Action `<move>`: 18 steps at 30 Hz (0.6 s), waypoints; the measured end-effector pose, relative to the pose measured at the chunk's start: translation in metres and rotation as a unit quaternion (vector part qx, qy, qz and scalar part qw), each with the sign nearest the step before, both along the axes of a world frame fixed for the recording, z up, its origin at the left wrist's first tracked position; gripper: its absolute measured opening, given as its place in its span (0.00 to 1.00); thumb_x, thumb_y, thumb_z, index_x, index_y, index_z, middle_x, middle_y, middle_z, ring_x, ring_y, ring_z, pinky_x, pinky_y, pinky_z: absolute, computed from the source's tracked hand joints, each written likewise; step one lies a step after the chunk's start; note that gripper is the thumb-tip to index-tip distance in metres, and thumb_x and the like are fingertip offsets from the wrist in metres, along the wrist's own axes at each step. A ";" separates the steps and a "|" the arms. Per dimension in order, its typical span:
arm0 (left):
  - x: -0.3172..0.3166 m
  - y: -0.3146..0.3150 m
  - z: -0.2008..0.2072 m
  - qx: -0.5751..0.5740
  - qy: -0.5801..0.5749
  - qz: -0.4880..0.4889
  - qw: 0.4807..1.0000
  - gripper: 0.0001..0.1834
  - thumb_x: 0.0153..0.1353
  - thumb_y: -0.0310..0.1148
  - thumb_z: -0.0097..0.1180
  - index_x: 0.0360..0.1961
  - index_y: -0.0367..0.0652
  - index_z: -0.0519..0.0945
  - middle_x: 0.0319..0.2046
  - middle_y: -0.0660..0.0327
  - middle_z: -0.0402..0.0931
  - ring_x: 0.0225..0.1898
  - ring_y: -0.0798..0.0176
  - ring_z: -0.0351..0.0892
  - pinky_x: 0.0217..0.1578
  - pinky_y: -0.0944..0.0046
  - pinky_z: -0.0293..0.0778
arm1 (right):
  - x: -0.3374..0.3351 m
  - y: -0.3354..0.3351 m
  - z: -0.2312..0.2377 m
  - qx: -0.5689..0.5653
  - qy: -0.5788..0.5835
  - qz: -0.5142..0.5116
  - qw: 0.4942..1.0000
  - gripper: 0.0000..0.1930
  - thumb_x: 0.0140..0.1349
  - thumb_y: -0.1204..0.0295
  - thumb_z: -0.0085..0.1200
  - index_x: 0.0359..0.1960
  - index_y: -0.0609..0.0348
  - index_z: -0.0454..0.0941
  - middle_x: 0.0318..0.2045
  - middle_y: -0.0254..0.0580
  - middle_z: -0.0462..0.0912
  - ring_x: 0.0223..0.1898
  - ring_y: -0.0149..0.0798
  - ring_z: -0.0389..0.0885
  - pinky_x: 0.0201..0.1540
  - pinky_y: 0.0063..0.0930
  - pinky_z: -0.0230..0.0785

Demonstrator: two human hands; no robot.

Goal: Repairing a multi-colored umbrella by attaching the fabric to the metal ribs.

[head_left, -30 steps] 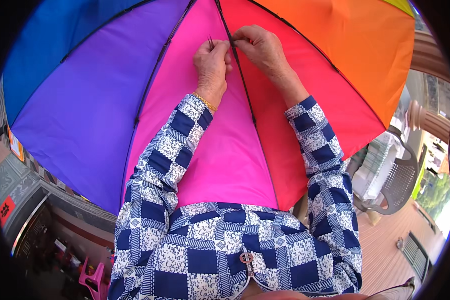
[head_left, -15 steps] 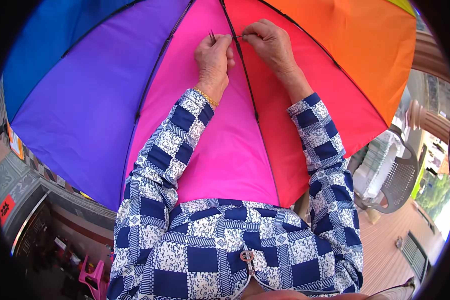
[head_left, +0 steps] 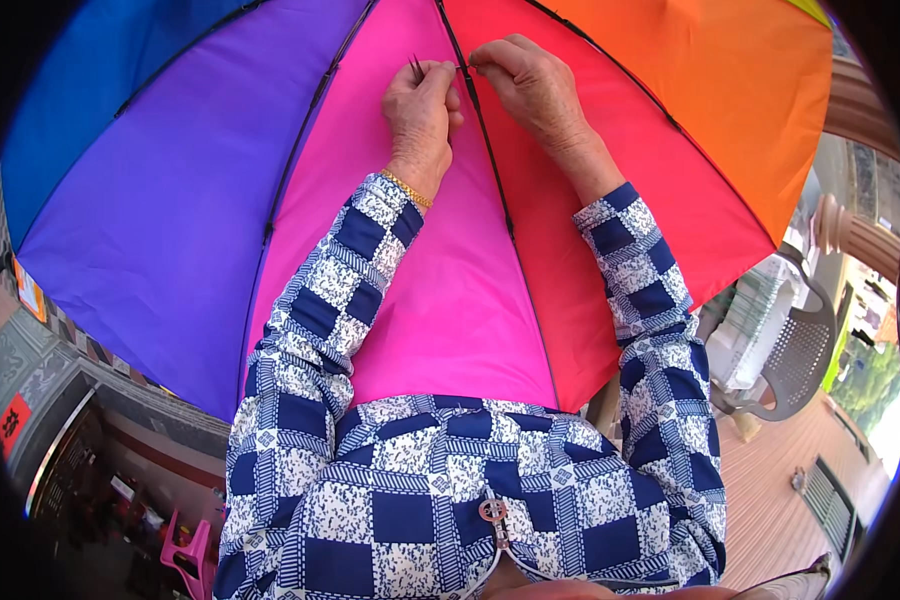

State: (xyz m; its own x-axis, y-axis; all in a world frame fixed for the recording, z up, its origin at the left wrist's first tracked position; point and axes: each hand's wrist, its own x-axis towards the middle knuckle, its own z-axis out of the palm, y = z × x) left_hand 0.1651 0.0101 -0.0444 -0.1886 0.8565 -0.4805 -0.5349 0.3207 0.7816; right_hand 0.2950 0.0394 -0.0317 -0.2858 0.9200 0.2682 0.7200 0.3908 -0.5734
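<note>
An open umbrella with its inside facing me spreads in pink (head_left: 440, 290), red, orange, purple and blue panels. My left hand (head_left: 420, 115) is closed over the pink panel; a small dark two-pointed tool (head_left: 416, 68), its exact kind unclear, sticks up from the fingers. Beside it runs a black umbrella rib (head_left: 478, 115). Just right of that rib, over the red panel, my right hand (head_left: 538, 92) pinches thumb and fingertips together. Whatever lies in that pinch is too small to name. Both hands' fingertips are close to the rib, one on each side.
The umbrella's lower edge reaches my checked jacket (head_left: 400, 500). At the right are a grey perforated chair (head_left: 795, 350) and a turned wooden post (head_left: 855, 240). A pink plastic stool (head_left: 187, 550) stands at the lower left.
Both hands have shifted slightly up and left, the right fingertips drawing closer to the rib. A thin needle-like piece seen at the right fingertips earlier is now hard to make out.
</note>
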 end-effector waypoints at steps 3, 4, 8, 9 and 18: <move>0.002 0.001 -0.001 0.007 -0.002 0.005 1.000 0.05 0.54 0.29 0.55 0.24 0.46 0.71 0.14 0.68 0.66 0.13 0.75 0.64 0.11 0.75 0.60 | -0.004 0.000 -0.002 0.010 -0.018 -0.008 1.000 0.05 0.54 0.70 0.54 0.31 0.52 0.79 0.28 0.36 0.78 0.32 0.41 0.79 0.33 0.33 0.72; 0.003 0.001 -0.001 0.003 -0.003 0.002 1.000 0.05 0.54 0.29 0.55 0.24 0.46 0.71 0.14 0.68 0.66 0.13 0.75 0.64 0.11 0.75 0.60 | -0.005 -0.001 -0.003 0.017 -0.021 -0.015 1.000 0.04 0.53 0.71 0.55 0.30 0.54 0.79 0.28 0.36 0.78 0.31 0.40 0.79 0.33 0.31 0.72; 0.000 -0.001 0.000 -0.006 -0.002 -0.001 1.000 0.06 0.55 0.29 0.54 0.24 0.46 0.71 0.13 0.68 0.67 0.12 0.74 0.63 0.11 0.75 0.60 | 0.000 0.001 0.000 0.014 -0.034 -0.024 0.999 0.03 0.52 0.73 0.55 0.29 0.55 0.78 0.28 0.36 0.78 0.31 0.39 0.79 0.32 0.29 0.71; 0.000 -0.002 -0.001 -0.006 -0.003 -0.003 1.000 0.06 0.55 0.29 0.54 0.24 0.46 0.71 0.13 0.68 0.67 0.12 0.74 0.63 0.11 0.75 0.60 | 0.005 0.001 0.001 0.010 -0.040 -0.027 0.999 0.03 0.51 0.74 0.55 0.29 0.56 0.78 0.28 0.36 0.78 0.31 0.38 0.79 0.32 0.29 0.71; -0.001 -0.002 0.001 0.003 -0.002 -0.003 1.000 0.06 0.55 0.30 0.54 0.23 0.45 0.71 0.13 0.68 0.66 0.10 0.73 0.62 0.10 0.74 0.59 | 0.029 0.000 0.020 -0.007 -0.050 -0.024 0.998 0.03 0.50 0.75 0.56 0.26 0.59 0.77 0.26 0.37 0.77 0.28 0.37 0.78 0.32 0.26 0.70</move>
